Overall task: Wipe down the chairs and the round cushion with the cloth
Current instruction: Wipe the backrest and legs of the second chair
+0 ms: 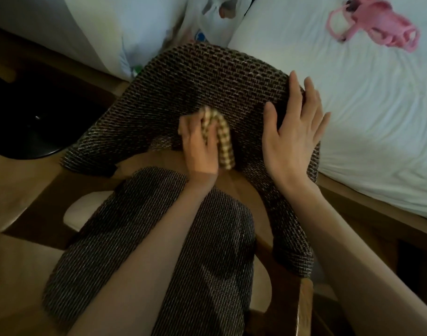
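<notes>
Two hands on the job here, both up at the back of the dark brown woven-fabric chair (195,78) with the curved backrest. The left hand (199,151) has its fingers curled tight around a bunched-up yellow-and-brown checked cloth (224,139), and the cloth sits against the inner face of the backrest, low down, just above where the back meets the seat. That hand and the cloth look a bit smeared, so I can't make out the finger detail.

The right hand (292,141) isn't gripping anything. Its fingers are straight and spread, and it lies flat on the right side of the backrest with the fingertips up at the top edge. The thumb is on the inner face, not far from the cloth but not touching it.

Below the hands there's the matching dark woven seat pad (159,238), with the left forearm crossing over it. A glossy brown wooden frame (302,309) shows at the chair's right arm.

Around it: a bed with a rumpled white sheet (365,117) just beside the chair on the right, with some pink strappy thing (377,25) lying on it near the top corner (can't tell what it is). A white plastic bag (207,20) sits behind the backrest, and a black round base (25,132) stands on the wooden floor (21,195) to the left.
</notes>
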